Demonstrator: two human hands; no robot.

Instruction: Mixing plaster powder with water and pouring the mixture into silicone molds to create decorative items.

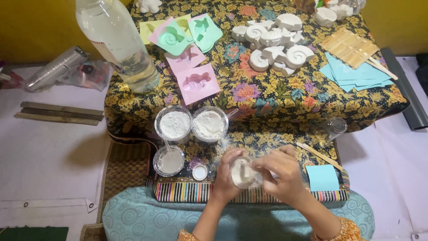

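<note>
Low table [267, 96] wears a floral cloth, carrying white shell casts [276, 42], pastel moulds [187, 49], powder cups [191, 123], a water bottle [118, 42], blue paper [356, 73].

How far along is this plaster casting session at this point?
Done: a pile of white shell-shaped casts lies on the floral cloth. In hand: the left hand holds a small clear cup of white mix while the right hand works at its rim. Left: two cups of white powder are full, and the pink and green moulds look empty.
</note>
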